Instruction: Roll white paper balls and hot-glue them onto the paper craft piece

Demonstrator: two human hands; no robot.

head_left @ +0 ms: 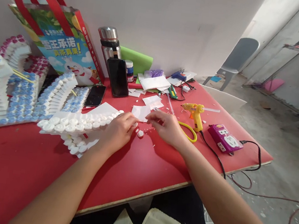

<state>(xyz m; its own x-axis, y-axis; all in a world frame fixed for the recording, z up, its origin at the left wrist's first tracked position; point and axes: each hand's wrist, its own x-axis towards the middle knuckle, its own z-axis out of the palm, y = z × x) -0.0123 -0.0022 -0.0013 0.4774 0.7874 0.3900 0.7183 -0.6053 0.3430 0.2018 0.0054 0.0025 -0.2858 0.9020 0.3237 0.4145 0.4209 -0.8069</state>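
Grip, left: the left hand (119,129) lies at the right end of a white roll-covered piece (77,128), fingers bent and drawn in, with a small white bit showing at the fingertips. Grip, right: the right hand (165,127) is held just beside it, thumb and fingers brought near one another, clear of the white piece. Whether either grip is actually pinching anything cannot be told at this scale.

Between and below the hands, a loose white roll (140,133) sits on the red counter (126,173) among small scraps. White paper (140,113) lies just beyond the fingertips.

Condition of work: the white piece appears partly built. Rows of rolls are in place along its upper edge and on the section beneath; at least one roll lies unattached. No blue rolls are seen on it, unlike the blue-and-white pieces (21,98) standing to its left, which look more complete.

Outward, right: a yellow glue gun (198,118) stands well apart from the white piece, near a purple power socket (220,134).

Outward, rear: an upright black phone (117,78), a steel flask (108,34) and a printed carrier bag (64,46).
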